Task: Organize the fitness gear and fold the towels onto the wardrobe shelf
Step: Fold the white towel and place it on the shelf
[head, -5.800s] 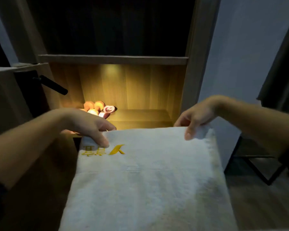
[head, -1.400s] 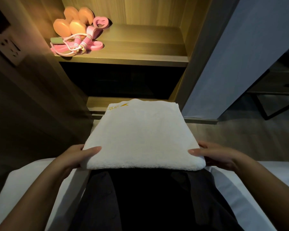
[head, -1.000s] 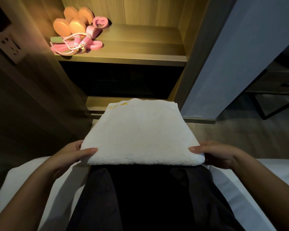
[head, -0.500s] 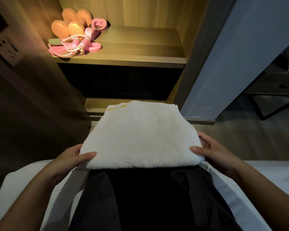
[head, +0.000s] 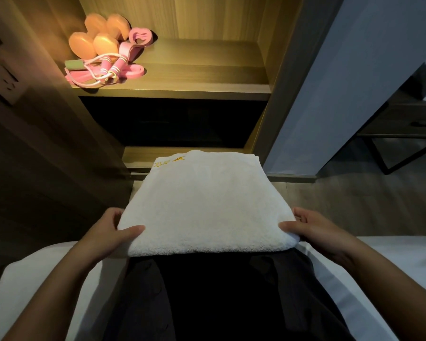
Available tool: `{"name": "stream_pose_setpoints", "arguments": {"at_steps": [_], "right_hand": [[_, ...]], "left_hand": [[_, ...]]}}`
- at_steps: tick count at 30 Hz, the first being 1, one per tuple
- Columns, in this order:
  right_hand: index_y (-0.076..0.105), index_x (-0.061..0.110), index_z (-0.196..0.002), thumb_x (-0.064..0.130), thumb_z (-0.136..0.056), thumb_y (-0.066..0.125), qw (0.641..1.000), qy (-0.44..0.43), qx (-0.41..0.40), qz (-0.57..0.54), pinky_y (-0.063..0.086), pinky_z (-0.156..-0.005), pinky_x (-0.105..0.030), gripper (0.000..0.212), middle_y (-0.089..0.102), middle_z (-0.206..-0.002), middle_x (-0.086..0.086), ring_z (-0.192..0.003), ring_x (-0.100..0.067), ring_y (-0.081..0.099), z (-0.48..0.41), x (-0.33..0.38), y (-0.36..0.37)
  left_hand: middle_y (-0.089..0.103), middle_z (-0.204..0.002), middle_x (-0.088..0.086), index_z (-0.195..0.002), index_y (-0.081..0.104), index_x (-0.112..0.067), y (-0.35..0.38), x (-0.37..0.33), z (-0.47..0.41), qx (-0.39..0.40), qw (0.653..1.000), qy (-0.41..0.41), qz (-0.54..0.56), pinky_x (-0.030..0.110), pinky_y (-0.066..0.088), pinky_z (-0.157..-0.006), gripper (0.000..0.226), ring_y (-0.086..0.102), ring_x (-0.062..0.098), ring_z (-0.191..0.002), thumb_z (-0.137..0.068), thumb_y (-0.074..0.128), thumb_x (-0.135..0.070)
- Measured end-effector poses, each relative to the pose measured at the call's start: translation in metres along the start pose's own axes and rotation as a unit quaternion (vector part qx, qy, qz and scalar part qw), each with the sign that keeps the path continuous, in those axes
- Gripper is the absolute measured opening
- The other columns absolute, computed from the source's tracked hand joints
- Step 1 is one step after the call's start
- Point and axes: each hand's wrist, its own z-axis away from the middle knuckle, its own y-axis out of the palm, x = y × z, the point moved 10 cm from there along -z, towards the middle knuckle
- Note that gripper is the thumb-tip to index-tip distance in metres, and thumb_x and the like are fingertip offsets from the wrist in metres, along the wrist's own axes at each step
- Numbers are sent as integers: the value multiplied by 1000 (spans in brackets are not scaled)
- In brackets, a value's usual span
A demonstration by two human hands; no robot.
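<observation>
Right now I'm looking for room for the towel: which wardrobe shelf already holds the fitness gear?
The lit upper shelf: dumbbells and a jump rope lie at its left end. The compartment below it is dark.

Single head view, looking forward-down, close over lap, facing wardrobe (head: 288, 70).

Bedroom: lit wardrobe shelf (head: 182, 77), white bed (head: 391, 262).

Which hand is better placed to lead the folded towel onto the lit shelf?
Probably the right hand: it and the left hand both grip the towel, but the shelf is bare rightward; dumbbells and rope crowd its left.
</observation>
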Motion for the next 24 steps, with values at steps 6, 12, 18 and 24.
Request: {"name": "stream_pose_setpoints", "arguments": {"at_steps": [6, 12, 18, 24], "right_hand": [[57, 20, -110, 20, -87, 71, 994, -59, -82, 51, 56, -74, -30, 28, 67, -108, -1, -95, -18, 67, 7, 26, -1], [57, 28, -115, 23, -83, 68, 909, -223, -162, 312, 42, -73, -22, 35, 63, -98, 14, -87, -5, 60, 30, 73, 32], [70, 16, -93, 10, -66, 77, 759, -369, -153, 514, 42, -63, -33, 28, 61, -80, -2, -71, -23, 62, 52, 96, 82], [67, 22, -111, 30, -84, 70, 770, -372, -114, 506, 47, -78, -35, 28, 65, -96, 4, -88, -18, 63, 48, 83, 65]], "left_hand": [[50, -133, -4, -129, 54, -22, 26, -121, 28, -96, 932, 298, -181, 43, 37, -106, 55, 46, 17, -124, -79, 77, -26], [69, -96, 0, -101, 65, -18, 135, -182, 30, 170, 937, 301, -53, 27, 49, -71, 10, 67, 18, -82, -93, 63, -24], [69, -88, 10, -101, 60, -13, 179, -176, 2, 248, 967, 55, -7, 31, 58, -55, 40, 69, 21, -64, -82, 68, -48], [67, -84, 12, -105, 63, -9, 182, -167, -10, 253, 964, 66, 55, 34, 60, -63, 22, 69, 24, -64, -84, 58, -13]]}}
